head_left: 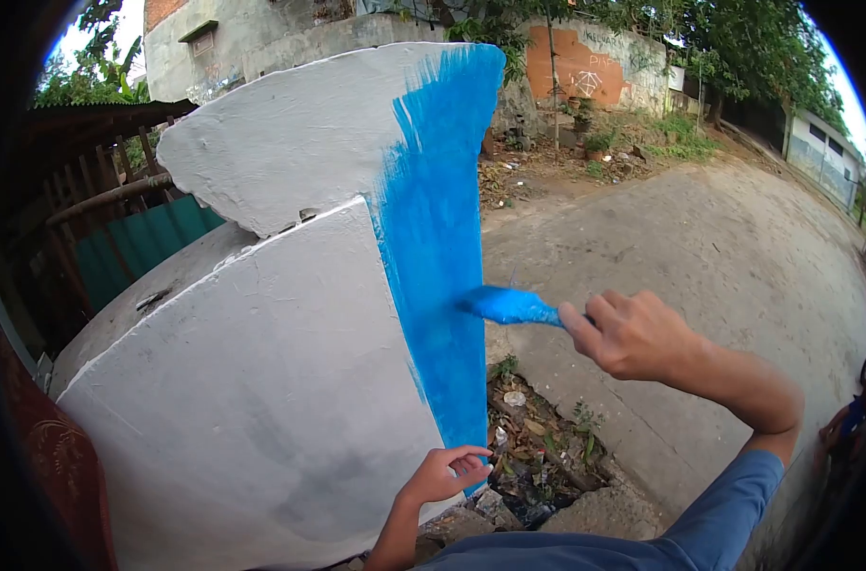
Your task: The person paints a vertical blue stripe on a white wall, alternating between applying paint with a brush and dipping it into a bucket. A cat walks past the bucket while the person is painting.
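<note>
My right hand [633, 333] grips the handle of a paintbrush [509, 305] coated in blue paint. The bristle tips meet the right part of a blue painted strip [437, 238] that runs down the edge of a wall [261, 352]. Left of the strip, the wall is pale grey-white, and the paint's upper left border is ragged with brush strokes. Low in the view, my left hand [450, 473] is beside the foot of the strip, its fingers loosely bent and apart, with nothing in them.
A drain-like gap [537, 447] with dry leaves, rubbish and small plants runs beside the wall's foot. A concrete road [680, 247] slopes away on the right. Dark red patterned fabric [57, 466] hangs at lower left, below a wooden shed [99, 181].
</note>
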`<state>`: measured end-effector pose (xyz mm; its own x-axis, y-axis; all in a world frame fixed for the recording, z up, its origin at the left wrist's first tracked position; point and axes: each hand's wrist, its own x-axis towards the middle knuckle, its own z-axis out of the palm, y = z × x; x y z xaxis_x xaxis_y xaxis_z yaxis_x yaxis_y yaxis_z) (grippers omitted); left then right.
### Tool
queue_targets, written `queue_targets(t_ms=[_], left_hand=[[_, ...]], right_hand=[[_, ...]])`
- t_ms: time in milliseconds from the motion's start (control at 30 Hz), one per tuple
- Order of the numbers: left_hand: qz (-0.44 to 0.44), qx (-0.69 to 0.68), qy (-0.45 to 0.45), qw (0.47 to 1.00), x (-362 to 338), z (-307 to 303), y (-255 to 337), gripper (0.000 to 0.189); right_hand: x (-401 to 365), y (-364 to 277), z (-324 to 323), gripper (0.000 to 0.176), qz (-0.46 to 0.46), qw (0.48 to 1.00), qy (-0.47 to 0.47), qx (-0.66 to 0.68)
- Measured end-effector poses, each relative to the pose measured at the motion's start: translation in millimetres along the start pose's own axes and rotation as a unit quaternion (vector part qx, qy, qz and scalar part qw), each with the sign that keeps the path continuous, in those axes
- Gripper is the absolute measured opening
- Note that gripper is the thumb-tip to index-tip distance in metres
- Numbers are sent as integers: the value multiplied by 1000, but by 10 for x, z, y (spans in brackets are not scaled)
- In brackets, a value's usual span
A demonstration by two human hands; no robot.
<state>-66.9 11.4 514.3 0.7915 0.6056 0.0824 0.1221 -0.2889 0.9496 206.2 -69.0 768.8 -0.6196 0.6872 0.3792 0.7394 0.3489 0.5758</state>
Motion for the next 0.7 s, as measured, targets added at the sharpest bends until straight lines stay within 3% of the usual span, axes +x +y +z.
queue_targets(t_ms=[167,233,400,500,700], left_hand=[[-7,-1,-7,1000,-19,-13,35,31],[1,3,0,1000,-35,-27,51,32],[7,1,16,1000,-59,-44,-4,32],[2,-2,8,1000,-39,-34,-10,32],[4,-6,-6,1000,4,-17,21,32]], right_hand=[[194,110,59,29,-12,999,-38,10],[285,258,26,28,4,1000,25,-14],[354,429,-205,27,27,993,73,-91],[338,495,-302,28,58,973,176,-135],[298,447,-265,33,67,964,206,-151]])
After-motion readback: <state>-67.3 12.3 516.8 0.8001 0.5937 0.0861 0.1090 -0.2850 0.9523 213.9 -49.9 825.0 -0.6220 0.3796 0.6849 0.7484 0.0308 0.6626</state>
